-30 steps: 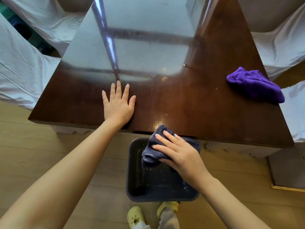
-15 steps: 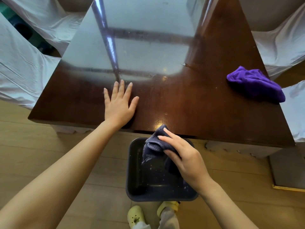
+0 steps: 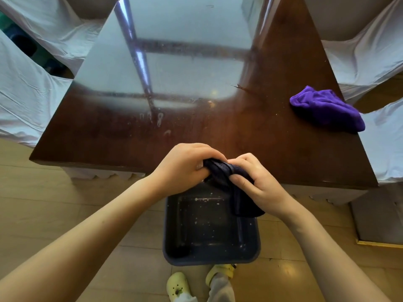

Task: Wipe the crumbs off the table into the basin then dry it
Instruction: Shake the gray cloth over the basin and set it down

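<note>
A dark navy cloth (image 3: 226, 175) is gripped at both ends, bunched between my left hand (image 3: 183, 168) and my right hand (image 3: 255, 182), just past the near edge of the glossy brown table (image 3: 250, 131). Its loose tail hangs down over the dark basin (image 3: 172, 225) that sits on the floor under the table edge. Pale crumbs speckle the basin's bottom. Wet smears and a few specks show on the tabletop ahead of my hands. A purple cloth (image 3: 327, 110) lies crumpled near the table's right edge.
Chairs under white covers (image 3: 26, 99) stand to the left, right and far side of the table. The floor (image 3: 54, 203) is light wood. My feet in pale green clogs (image 3: 178, 286) stand just behind the basin.
My left hand has left the tabletop and come over to grip the navy cloth. My right hand lifted the cloth from the table edge, and both hands now hold it above the basin.
</note>
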